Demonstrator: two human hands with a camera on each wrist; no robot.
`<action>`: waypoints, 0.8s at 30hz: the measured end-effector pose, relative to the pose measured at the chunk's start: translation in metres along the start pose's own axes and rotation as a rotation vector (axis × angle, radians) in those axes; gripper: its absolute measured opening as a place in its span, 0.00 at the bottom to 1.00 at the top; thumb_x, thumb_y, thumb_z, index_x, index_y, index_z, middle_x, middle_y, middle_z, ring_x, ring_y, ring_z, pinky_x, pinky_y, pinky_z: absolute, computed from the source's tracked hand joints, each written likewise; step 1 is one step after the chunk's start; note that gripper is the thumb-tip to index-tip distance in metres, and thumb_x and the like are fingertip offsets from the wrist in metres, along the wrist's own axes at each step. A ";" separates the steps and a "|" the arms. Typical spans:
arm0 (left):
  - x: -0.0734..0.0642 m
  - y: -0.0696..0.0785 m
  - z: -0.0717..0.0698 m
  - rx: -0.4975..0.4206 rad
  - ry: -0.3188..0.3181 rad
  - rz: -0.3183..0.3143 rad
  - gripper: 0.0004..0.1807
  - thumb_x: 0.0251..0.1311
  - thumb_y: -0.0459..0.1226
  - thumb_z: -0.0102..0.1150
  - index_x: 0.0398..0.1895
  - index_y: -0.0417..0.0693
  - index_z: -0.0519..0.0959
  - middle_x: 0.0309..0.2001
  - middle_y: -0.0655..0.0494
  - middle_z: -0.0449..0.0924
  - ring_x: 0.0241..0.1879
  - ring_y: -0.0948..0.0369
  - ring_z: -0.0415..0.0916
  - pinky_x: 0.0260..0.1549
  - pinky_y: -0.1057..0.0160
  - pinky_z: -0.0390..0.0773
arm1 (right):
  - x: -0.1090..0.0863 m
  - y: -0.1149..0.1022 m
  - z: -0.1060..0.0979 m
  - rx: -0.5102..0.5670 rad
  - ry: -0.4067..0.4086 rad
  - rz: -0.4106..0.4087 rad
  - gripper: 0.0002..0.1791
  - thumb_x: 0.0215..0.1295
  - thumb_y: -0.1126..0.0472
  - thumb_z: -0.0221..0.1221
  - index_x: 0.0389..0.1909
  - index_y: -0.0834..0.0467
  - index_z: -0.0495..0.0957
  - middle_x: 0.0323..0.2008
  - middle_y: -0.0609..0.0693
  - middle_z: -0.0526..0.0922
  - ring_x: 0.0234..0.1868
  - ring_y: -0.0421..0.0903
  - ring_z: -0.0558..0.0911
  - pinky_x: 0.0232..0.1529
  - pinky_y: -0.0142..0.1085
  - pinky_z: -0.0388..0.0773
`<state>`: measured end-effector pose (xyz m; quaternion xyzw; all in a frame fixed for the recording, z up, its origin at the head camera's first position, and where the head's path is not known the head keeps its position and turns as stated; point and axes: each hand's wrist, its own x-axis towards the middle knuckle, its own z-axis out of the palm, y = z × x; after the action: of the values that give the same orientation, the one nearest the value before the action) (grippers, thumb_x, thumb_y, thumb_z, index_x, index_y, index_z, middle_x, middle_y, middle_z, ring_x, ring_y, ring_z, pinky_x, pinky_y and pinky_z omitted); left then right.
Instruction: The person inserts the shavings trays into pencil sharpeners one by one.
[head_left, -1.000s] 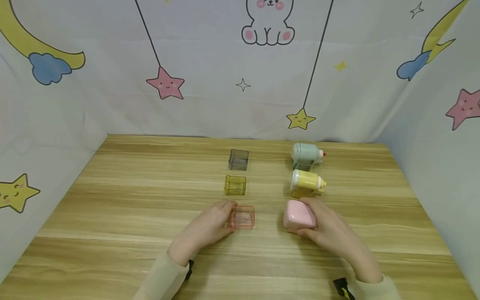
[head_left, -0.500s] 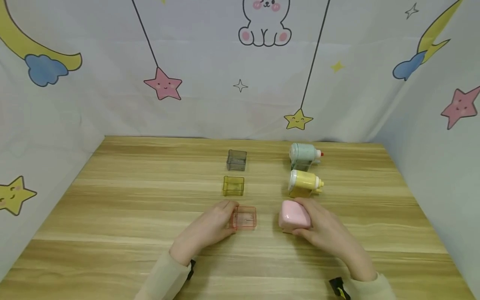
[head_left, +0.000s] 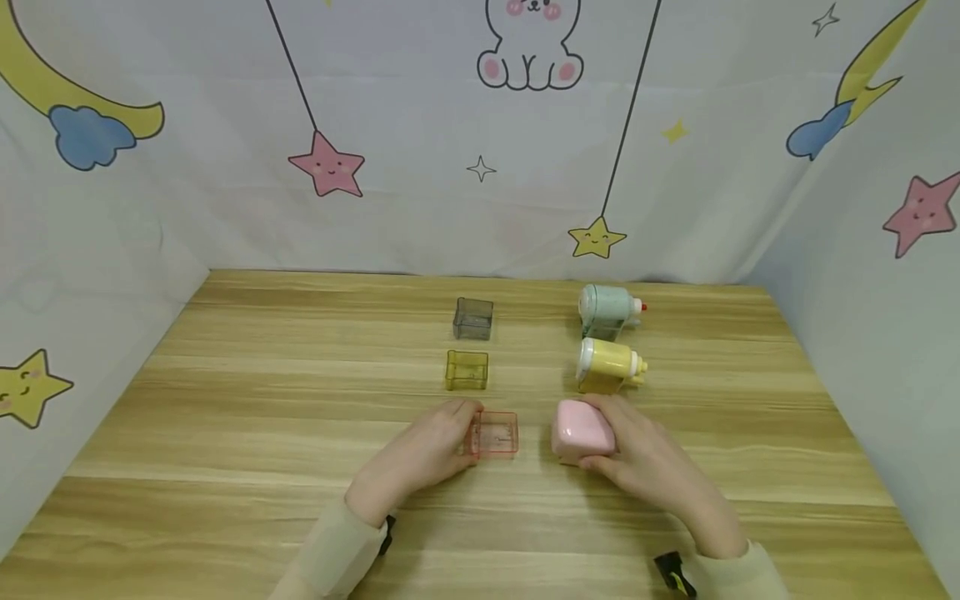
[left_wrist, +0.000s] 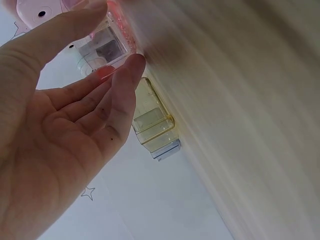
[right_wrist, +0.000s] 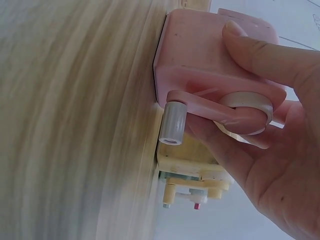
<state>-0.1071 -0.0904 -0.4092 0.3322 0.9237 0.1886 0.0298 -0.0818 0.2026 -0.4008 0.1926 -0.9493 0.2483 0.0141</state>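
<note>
My left hand (head_left: 423,450) pinches a clear pink shavings drawer (head_left: 498,433) between thumb and fingertips, low at the table. In the left wrist view, fingers and thumb span the drawer (left_wrist: 112,45). To its right, my right hand (head_left: 645,446) grips a pink crank pencil sharpener (head_left: 582,429) from the right side. The right wrist view shows the thumb on the sharpener's body (right_wrist: 195,50), fingers on the other side, and the crank handle (right_wrist: 173,122) facing the camera. A gap separates drawer and sharpener.
Behind the pink sharpener stand a yellow pencil sharpener (head_left: 609,360) and a mint green one (head_left: 606,307). Behind the pink drawer are a clear yellow drawer (head_left: 467,371) and a clear grey drawer (head_left: 473,318). A printed cloth (head_left: 420,225) closes off the table's back.
My left hand and the pink drawer have shifted slightly right. My right hand and the pink sharpener have come slightly left, narrowing the gap between them. The other sharpeners and drawers stay put.
</note>
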 end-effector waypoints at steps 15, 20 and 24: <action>0.007 0.003 0.003 0.010 -0.013 0.026 0.31 0.51 0.38 0.71 0.56 0.33 0.71 0.51 0.42 0.79 0.52 0.49 0.77 0.54 0.55 0.79 | 0.005 -0.006 0.003 0.012 -0.007 -0.015 0.39 0.47 0.53 0.73 0.61 0.53 0.68 0.49 0.47 0.79 0.44 0.43 0.79 0.41 0.40 0.78; 0.008 0.005 0.003 0.005 -0.020 0.027 0.31 0.50 0.38 0.71 0.56 0.33 0.71 0.51 0.43 0.79 0.51 0.50 0.78 0.54 0.55 0.79 | 0.006 -0.006 0.005 0.018 -0.003 -0.023 0.39 0.47 0.52 0.73 0.61 0.53 0.68 0.49 0.47 0.79 0.44 0.43 0.79 0.41 0.40 0.78; 0.009 0.005 0.003 0.004 -0.021 0.030 0.31 0.50 0.38 0.71 0.56 0.34 0.71 0.50 0.44 0.79 0.51 0.51 0.78 0.53 0.55 0.80 | 0.006 -0.007 0.005 0.021 -0.005 -0.020 0.39 0.47 0.52 0.73 0.61 0.55 0.68 0.50 0.48 0.79 0.44 0.43 0.79 0.42 0.41 0.78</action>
<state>-0.1102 -0.0801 -0.4098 0.3482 0.9186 0.1834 0.0360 -0.0845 0.1923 -0.4013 0.2029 -0.9447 0.2574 0.0121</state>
